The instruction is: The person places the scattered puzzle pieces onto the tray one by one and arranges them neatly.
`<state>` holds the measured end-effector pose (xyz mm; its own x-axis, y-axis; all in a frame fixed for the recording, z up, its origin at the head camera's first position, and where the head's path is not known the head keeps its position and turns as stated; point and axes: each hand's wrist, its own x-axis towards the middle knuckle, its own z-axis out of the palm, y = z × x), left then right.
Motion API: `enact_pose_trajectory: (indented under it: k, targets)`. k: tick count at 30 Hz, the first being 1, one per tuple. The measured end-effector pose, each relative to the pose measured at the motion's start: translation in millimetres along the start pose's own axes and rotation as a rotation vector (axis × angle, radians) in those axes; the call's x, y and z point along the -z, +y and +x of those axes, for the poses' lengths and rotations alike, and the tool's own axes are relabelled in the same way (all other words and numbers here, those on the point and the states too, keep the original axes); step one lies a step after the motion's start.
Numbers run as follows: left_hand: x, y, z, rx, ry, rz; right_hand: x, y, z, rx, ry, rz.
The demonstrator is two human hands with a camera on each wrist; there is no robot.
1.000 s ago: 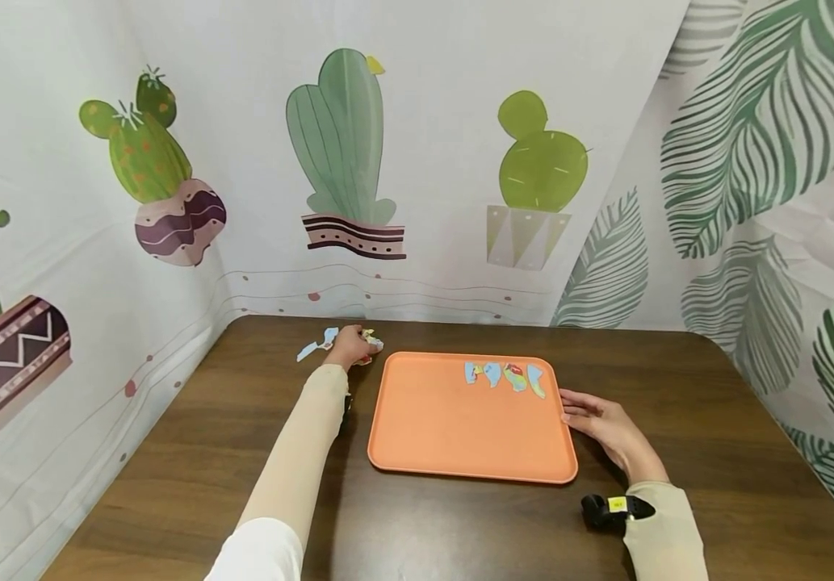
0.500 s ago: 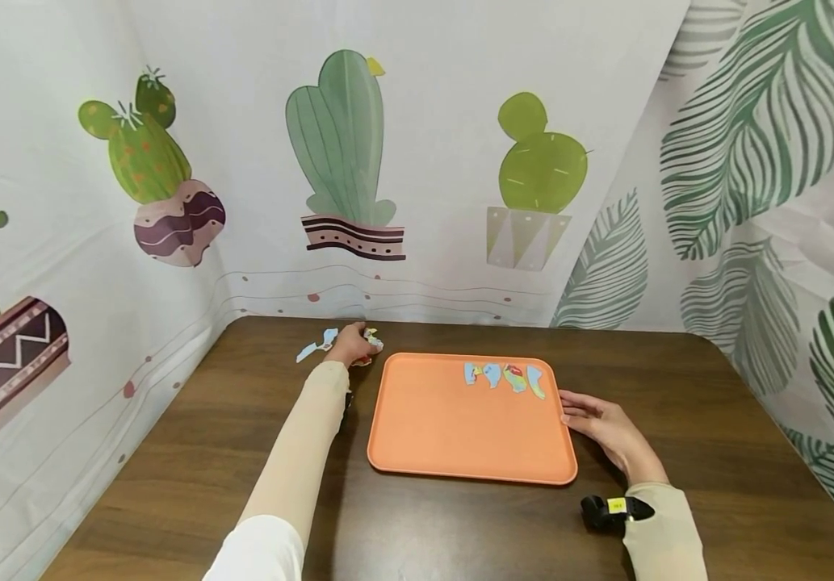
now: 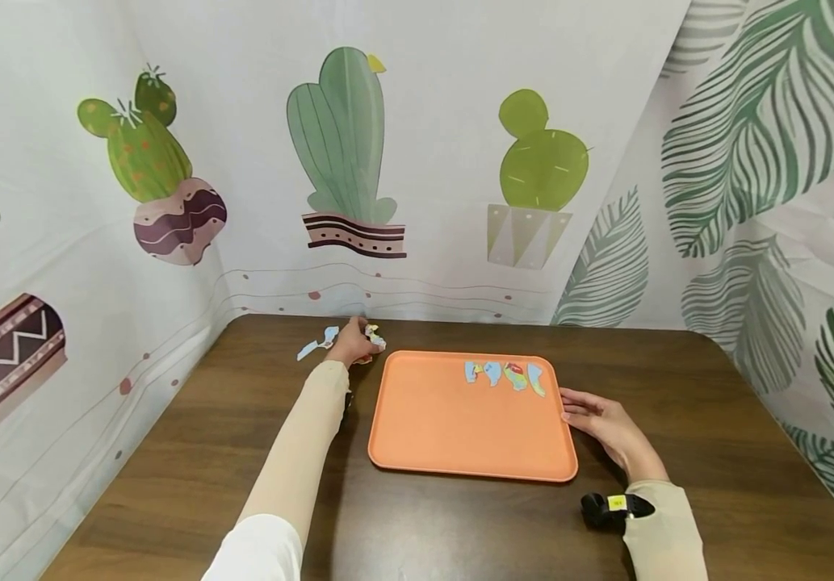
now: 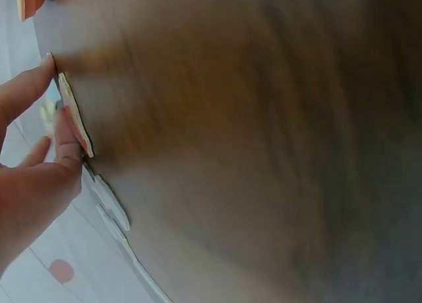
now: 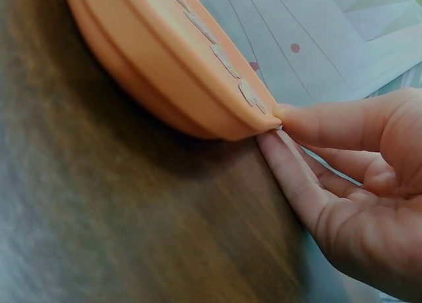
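Observation:
At the back left of the table my left hand (image 3: 351, 343) is among several thin, printed puzzle pieces. In the left wrist view, its fingers (image 4: 64, 134) touch one flat piece (image 4: 76, 115), while the thumb tip is apart from them at the table surface. Pale blue pieces (image 3: 308, 350) lie left of the hand, and another piece (image 3: 375, 339) shows just right of it. My right hand (image 3: 609, 428) pinches the right rim of an orange tray (image 3: 460, 436), thumb on top and fingers below. Several pieces (image 3: 514, 377) lie in a row near the tray's back right corner.
The tray rests on a dark brown wooden table (image 3: 417, 524). Behind the table hangs a white cloth (image 3: 438, 161) printed with cacti and leaves. A black strap device (image 3: 609, 510) sits on the right wrist.
My left hand has shifted only slightly at the pieces, its fingers reaching a little farther back. The right hand, the tray and its pieces stay in place.

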<state>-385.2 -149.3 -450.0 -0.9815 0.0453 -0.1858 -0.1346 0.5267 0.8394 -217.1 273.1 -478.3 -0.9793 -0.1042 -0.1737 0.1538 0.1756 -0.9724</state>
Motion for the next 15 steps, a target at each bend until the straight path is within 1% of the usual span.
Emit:
enact_pose_trajectory:
  k: [3,6,12,15]
  targets:
    - [-1.0,-1.6,-0.9,-0.050,0.003,0.010,0.9,0.3,0.3,0.004,0.000,0.003]
    - [-1.6,-4.1,-1.0,-0.081,0.014,0.002,1.3,0.6,0.2,0.008,-0.004,0.000]
    - [-2.6,-8.3,2.3,-0.116,0.055,-0.015,1.2,2.1,0.7,0.012,0.001,-0.009]
    - [-1.7,-9.7,3.1,-0.129,0.074,0.003,1.2,3.0,1.4,0.015,0.001,-0.018]
